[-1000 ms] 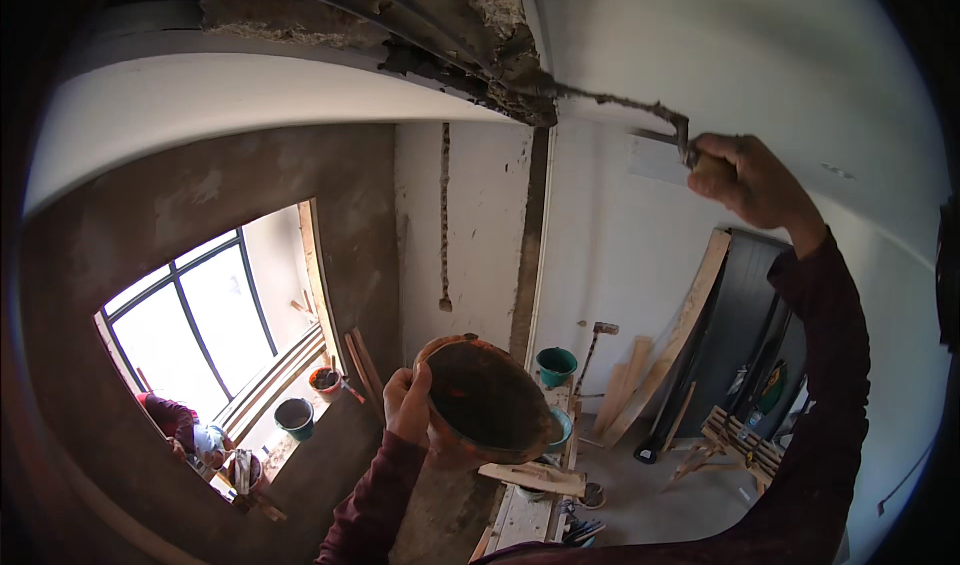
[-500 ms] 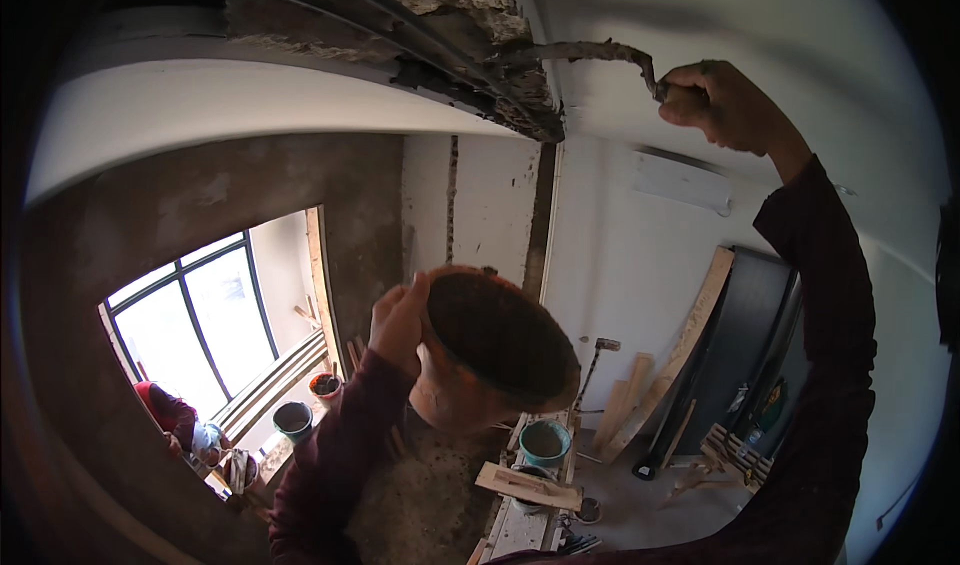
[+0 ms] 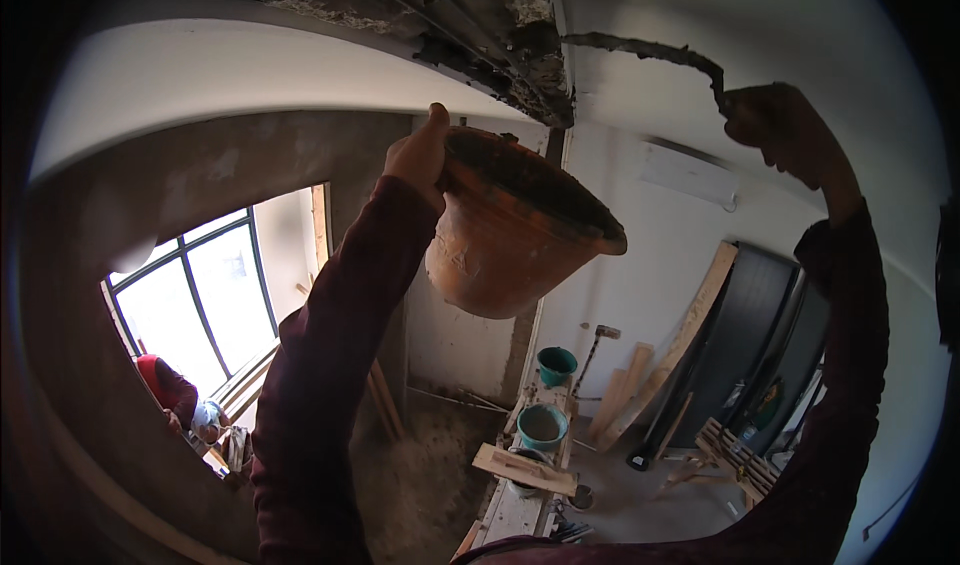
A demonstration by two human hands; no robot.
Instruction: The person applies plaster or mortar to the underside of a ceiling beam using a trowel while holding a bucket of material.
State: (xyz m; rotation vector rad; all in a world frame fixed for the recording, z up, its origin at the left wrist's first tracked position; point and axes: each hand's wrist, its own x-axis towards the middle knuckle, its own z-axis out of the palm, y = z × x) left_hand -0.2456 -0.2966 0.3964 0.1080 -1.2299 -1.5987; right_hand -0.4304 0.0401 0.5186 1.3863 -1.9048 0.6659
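My left hand (image 3: 420, 155) grips the rim of a rust-orange rubber bowl (image 3: 510, 230) and holds it raised and tilted just under the ceiling. My right hand (image 3: 785, 130) is closed on the handle of a trowel (image 3: 650, 50), whose blade is pressed flat against the white ceiling. The blade tip lies next to a broken channel (image 3: 500, 25) in the ceiling, where rough plaster and dark pipes show. Both arms wear dark red sleeves.
Below, a wooden plank platform (image 3: 525, 465) carries two teal buckets (image 3: 545, 425). Boards (image 3: 680, 345) lean on the white wall beside a dark panel (image 3: 760, 355). A window (image 3: 205, 295) sits at the left, with a person in red (image 3: 165, 390) beside it.
My left hand has lifted the bowl from chest height up to the ceiling. The trowel in my right hand has slid along the ceiling toward the broken channel.
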